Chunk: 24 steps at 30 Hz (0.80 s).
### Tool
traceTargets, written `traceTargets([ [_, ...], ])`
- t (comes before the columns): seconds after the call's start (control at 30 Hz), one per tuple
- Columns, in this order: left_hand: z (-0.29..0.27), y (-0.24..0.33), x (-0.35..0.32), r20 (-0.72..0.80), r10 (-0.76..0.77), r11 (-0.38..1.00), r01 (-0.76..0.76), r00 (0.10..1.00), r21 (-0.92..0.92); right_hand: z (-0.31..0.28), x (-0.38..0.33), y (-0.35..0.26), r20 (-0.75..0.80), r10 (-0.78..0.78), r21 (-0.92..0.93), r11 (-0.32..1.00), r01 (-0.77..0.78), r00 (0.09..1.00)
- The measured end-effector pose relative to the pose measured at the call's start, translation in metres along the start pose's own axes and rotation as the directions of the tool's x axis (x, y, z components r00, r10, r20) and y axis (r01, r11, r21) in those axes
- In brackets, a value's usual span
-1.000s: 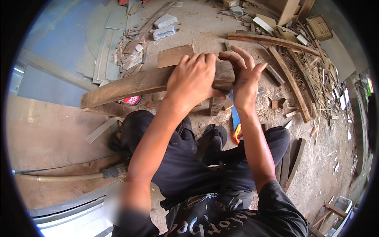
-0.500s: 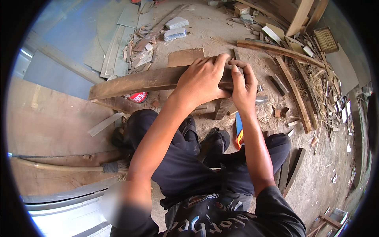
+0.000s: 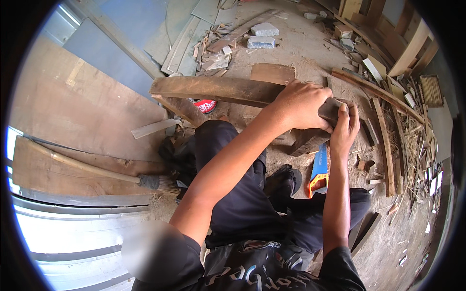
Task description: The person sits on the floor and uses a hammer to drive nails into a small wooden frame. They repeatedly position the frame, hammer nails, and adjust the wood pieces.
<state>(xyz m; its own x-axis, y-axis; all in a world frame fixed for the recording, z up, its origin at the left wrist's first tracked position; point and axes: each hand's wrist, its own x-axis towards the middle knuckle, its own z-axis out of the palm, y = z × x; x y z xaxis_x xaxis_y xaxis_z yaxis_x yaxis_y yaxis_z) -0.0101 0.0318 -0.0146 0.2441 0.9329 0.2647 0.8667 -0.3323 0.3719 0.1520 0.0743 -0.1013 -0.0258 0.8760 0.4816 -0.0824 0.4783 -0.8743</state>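
A long brown wooden beam lies across in front of my knees, its left end at the far left. My left hand wraps over the beam near its right end, the fingers closed round it. At the end face, my right hand is closed, its bent fingers and thumb gripping the beam's tip. Just below the hands, a short dark wood block rests on the ground. A handsaw with a blue blade and an orange handle lies between my right forearm and my feet.
Under the beam stands a red can. A broom lies to the left on wooden boards. Two pale blocks sit farther ahead. Timber strips and scrap wood cover the ground at the right, with planks leaning behind.
The view has swung left, so the beam, hands and floor items appear farther right. Both hands still grip the beam's right end. More of the handsaw shows.
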Motion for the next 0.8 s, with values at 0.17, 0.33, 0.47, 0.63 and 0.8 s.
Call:
traceTargets([
  [0.17,0.006,-0.007,-0.002,-0.064,0.039,0.999,-0.039,0.997,0.002,0.005,-0.004,-0.003,-0.05,0.065,-0.047,0.997,-0.068,0.997],
  [0.33,0.004,-0.006,0.005,-0.01,0.028,1.0,-0.028,1.0,0.012,0.005,-0.001,-0.002,-0.078,0.029,-0.01,1.0,-0.029,0.997],
  [0.47,0.002,-0.005,0.007,0.001,-0.001,0.999,0.001,1.0,-0.038,0.005,-0.001,0.005,-0.129,0.033,0.006,0.999,-0.032,0.991],
  [0.63,-0.004,-0.005,0.004,0.011,-0.026,0.997,0.027,1.0,-0.069,0.009,-0.001,0.011,-0.068,0.059,0.132,0.99,-0.05,0.996],
  [0.8,0.0,-0.004,0.008,-0.003,-0.033,0.998,0.032,0.999,-0.049,0.006,0.002,0.0,-0.06,0.051,0.117,0.992,-0.044,0.997],
])
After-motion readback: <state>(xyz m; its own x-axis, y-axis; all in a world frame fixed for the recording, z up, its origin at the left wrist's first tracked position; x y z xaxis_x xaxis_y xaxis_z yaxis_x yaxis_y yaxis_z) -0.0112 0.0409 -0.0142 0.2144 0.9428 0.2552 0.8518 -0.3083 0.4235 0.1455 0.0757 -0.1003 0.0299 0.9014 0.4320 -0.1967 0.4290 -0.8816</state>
